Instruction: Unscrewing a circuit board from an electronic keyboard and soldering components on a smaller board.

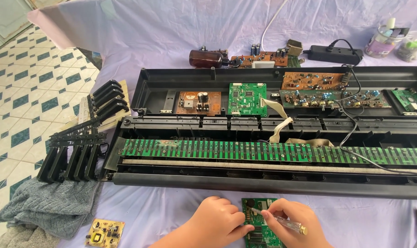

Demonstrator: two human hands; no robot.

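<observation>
A small green circuit board (260, 220) lies on the cloth-covered tabletop (172, 211) at the near edge, just in front of the opened black keyboard casing (272, 183). The left hand (215, 220) rests on the board's left edge, its fingers curled loosely and its thumb pressing the board down. The right hand (298, 225) has its fingers closed around a screwdriver (277, 220) with a clear handle, the metal tip touching the upper part of the board. Directly behind the hands, the casing spans the tabletop; inside it runs a long green contact strip (272, 150), with several boards farther back, among them a square green board (247, 99) and a brown board (198, 102). A black cable (355, 138) crosses the casing on the right. To the left lie stacks of removed black keys (75, 156) above a grey towel (52, 206), with a small yellow board (105, 232) near it. A brown bottle (207, 58) and a black power strip (334, 54) sit at the far side.
</observation>
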